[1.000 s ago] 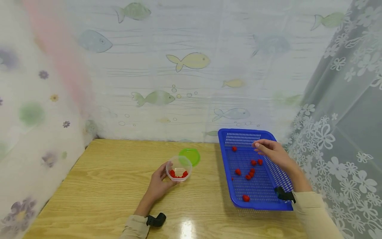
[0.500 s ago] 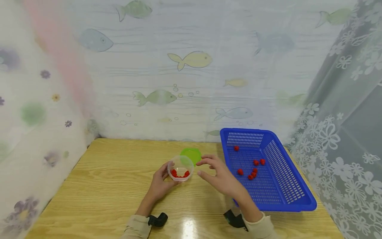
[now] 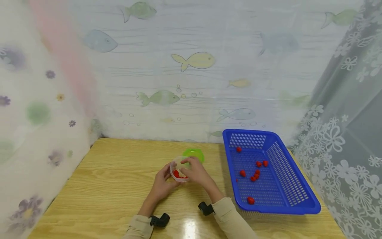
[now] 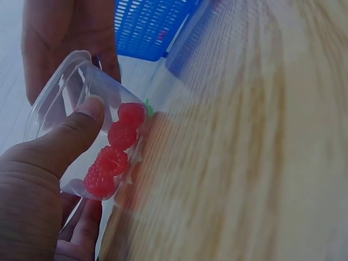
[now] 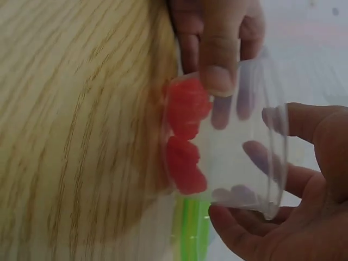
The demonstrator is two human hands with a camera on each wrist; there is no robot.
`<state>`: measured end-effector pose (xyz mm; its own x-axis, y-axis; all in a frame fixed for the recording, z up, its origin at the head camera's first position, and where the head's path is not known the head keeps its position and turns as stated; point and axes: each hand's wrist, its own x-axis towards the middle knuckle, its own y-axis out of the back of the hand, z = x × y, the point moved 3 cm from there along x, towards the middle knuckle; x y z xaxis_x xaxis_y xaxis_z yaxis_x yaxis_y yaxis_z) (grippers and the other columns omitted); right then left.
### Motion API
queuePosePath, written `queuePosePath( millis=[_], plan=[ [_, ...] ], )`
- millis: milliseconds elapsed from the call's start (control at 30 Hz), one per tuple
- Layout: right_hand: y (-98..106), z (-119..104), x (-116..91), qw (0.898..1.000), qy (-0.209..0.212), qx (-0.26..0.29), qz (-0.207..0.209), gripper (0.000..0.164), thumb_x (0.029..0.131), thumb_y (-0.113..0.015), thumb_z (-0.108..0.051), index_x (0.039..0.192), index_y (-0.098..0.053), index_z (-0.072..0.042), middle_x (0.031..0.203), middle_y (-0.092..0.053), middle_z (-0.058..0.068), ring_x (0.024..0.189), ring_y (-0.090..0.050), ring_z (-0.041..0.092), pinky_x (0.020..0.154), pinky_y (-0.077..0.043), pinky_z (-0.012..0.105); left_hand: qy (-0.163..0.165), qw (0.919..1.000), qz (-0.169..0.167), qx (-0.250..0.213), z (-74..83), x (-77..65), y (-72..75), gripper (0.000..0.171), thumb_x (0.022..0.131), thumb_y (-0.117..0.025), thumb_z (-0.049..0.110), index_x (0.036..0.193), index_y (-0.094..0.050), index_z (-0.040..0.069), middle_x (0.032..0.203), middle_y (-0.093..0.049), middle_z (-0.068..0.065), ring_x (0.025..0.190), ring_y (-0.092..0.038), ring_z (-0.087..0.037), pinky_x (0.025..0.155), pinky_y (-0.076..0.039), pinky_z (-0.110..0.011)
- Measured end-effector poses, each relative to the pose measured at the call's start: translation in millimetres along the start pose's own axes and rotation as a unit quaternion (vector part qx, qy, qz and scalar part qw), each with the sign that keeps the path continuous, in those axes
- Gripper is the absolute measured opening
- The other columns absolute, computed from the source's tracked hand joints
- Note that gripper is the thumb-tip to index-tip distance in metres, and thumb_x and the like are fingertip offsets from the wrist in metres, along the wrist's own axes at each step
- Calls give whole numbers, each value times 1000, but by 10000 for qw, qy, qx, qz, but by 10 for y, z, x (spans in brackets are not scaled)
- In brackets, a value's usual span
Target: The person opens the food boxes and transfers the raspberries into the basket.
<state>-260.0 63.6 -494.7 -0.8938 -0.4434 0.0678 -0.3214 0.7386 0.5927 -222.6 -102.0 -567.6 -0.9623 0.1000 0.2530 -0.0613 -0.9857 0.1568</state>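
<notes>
My left hand (image 3: 162,184) grips a small clear plastic tub (image 5: 228,174), thumb on one side and fingers around the other. Several raspberries (image 4: 122,135) lie along the bottom of the tub, which is close over the wooden table. At the tub's mouth is my right hand (image 3: 197,172), with fingers (image 5: 299,176) spread loosely around and over the rim. Between those fingers no raspberry shows in the right wrist view. A green lid (image 3: 194,153) lies on the table just behind the tub, partly covered by the right hand in the head view.
A blue slotted basket (image 3: 308,209) stands on the right of the wooden table (image 3: 113,166), with several loose raspberries (image 3: 243,173) scattered in it. Fish-patterned curtains (image 3: 155,76) hang along the back edge.
My right hand has moved left from over the blue basket to the tub's mouth. The left hand still holds the tub in about the same place.
</notes>
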Motion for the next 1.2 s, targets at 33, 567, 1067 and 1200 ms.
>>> queuePosePath(
  millis=[33,567,1067,1200],
  plan=[
    [-19,21,25,10000,-1,-82,16,29,96,-66,-14,119,-70,2,141,-53,27,132,-49,40,108,-45,55,-25,10000,-6,2,2,1,0,83,83,-84,2,154,-41,4,152,-47,-22,138,-50,-39,110,-48,-41],
    [-220,-35,184,9808,-918,-1581,675,30,78,-89,-39,84,-80,-10,108,-66,14,99,-58,35,66,-54,39,-86,9999,-43,-78,-6,-7,17,82,83,-82,-2,154,-41,2,151,-47,-24,136,-51,-42,109,-49,-39],
    [-216,6,162,9815,-774,-1539,830,10,83,-80,-21,75,-79,-15,104,-60,11,94,-53,28,65,-47,36,-88,9999,28,-130,-2,15,10,83,81,-84,-1,153,-44,4,152,-48,-22,138,-49,-40,111,-46,-40],
    [-216,2,156,9823,-754,-1480,865,10,82,-80,-19,75,-79,-14,107,-61,13,94,-55,29,64,-48,35,-37,10000,16,-88,5,4,12,84,81,-84,1,154,-43,5,152,-48,-21,139,-49,-38,111,-46,-39]
  ],
)
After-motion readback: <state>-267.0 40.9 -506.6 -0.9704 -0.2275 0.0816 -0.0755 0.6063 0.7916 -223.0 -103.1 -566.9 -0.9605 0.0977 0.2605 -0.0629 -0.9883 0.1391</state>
